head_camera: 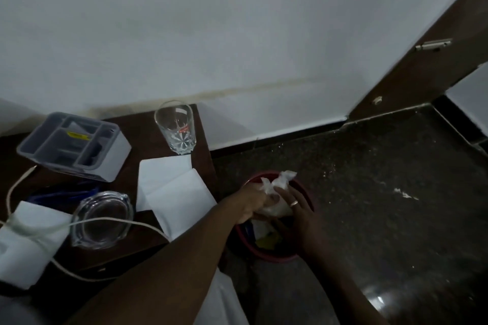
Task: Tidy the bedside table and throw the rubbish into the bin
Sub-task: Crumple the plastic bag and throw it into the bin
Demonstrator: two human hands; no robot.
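Observation:
A crumpled white tissue wad (pixel 278 181) is held over the red bin (pixel 274 254) on the floor, right of the dark wooden bedside table (pixel 142 140). My left hand (pixel 253 202) grips the wad from the left and my right hand (pixel 295 212), wearing a ring, holds it from below and the right. Inside the bin I see yellow and white scraps. On the table lie two white napkins (pixel 171 190), a clear drinking glass (pixel 176 126), a glass ashtray (pixel 103 219) and a grey organiser tray (pixel 74 140).
A white box (pixel 26 240) with a white cable (pixel 113 220) looped over it sits at the table's near left. Blue pens (pixel 63 195) lie behind the ashtray. The white wall is behind, dark speckled floor to the right, a brown door frame (pixel 422 66) at far right.

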